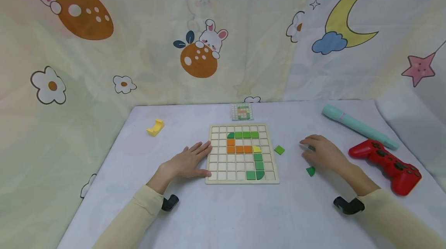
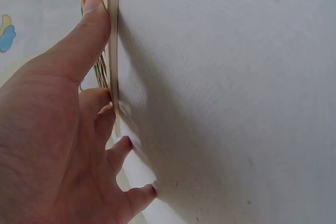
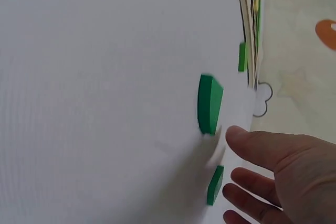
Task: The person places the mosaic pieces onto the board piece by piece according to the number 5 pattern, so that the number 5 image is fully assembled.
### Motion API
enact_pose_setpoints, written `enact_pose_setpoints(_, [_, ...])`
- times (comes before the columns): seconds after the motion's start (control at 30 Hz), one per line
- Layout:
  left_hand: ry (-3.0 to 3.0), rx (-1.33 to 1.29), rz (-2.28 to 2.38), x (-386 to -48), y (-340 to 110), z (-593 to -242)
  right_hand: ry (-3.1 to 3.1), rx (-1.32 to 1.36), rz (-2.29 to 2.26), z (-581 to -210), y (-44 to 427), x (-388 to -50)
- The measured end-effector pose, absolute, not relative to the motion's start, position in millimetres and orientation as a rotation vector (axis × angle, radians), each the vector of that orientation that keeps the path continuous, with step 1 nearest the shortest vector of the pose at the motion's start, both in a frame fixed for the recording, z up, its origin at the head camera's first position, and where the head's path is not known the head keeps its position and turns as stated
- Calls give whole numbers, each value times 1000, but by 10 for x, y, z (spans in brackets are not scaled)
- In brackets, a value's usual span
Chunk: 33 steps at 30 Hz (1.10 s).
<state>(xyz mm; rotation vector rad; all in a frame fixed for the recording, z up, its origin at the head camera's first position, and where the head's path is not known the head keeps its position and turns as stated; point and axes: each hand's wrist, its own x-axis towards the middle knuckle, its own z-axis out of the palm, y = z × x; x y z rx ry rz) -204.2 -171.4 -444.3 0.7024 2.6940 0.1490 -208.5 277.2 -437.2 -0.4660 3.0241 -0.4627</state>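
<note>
A wooden grid board point(image 1: 219, 165) lies mid-table with green, orange and yellow tiles in some of its squares. My left hand point(image 1: 188, 162) is spread flat at the board's left edge, thumb and fingertips touching it. My right hand point(image 1: 324, 152) hovers to the right of the board, fingers loosely bent and holding nothing. Just by its fingers is a dark green tile point(image 3: 215, 184), partly hidden in the head view. Below the thumb lies a green tile with a curved edge point(image 1: 311, 171). A light green square tile point(image 1: 279, 150) sits between board and right hand.
Behind the board is a small pattern card point(image 1: 242, 112). A yellow curved piece point(image 1: 155, 127) lies at the left. A red game controller point(image 1: 386, 165) and a teal tube-shaped case point(image 1: 359, 126) lie at the right. A patterned curtain point(image 1: 150, 28) hangs behind the white table.
</note>
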Motion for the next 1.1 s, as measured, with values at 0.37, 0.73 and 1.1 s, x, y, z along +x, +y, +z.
enact_pose_setpoints(0.37, [2702,704,142,-2050,-1717,-4466,3006,-437,-509,-4432,3133,-2250])
enact_pose_setpoints(0.73, [2708,738,175,-2030,-1725,-4444,3010,-466,-545,-4440,3100,-2306])
enact_pose_setpoints(1.1, [2713,741,180,-2019,-1731,-4443,2979,-479,-548,-4343,2749,-2233])
